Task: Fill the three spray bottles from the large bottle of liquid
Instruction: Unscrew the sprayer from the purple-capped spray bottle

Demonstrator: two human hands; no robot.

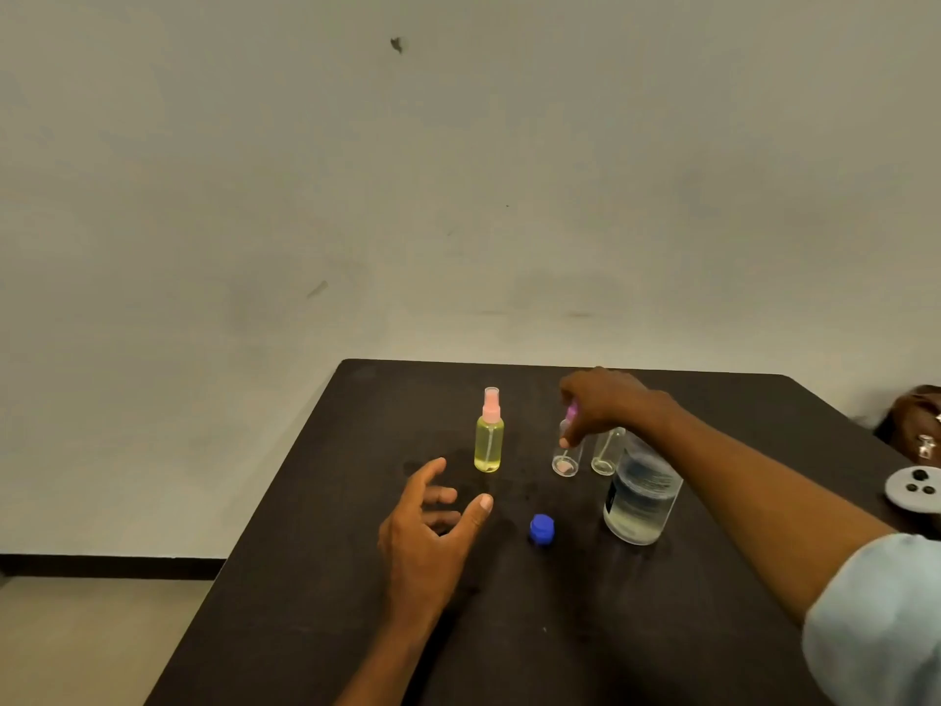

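A spray bottle [489, 440] full of yellow liquid, with a pink sprayer and clear cap, stands upright at the table's middle. To its right stand two empty clear spray bottles, one [566, 458] beside the other [607, 453]. My right hand [598, 407] grips the top of the nearer empty one around its purple sprayer. The large clear bottle [641, 494] stands uncapped in front of them, partly behind my right forearm, with pale liquid low inside. Its blue cap [541, 529] lies on the table. My left hand [433, 522] hovers with fingers spread, holding nothing.
The dark table [315, 578] ends at the left and far edges; a wet patch shows near the yellow bottle. A grey round object [914, 489] with dark pieces lies at the right edge. Another person's hand with rings [916, 420] rests at the far right.
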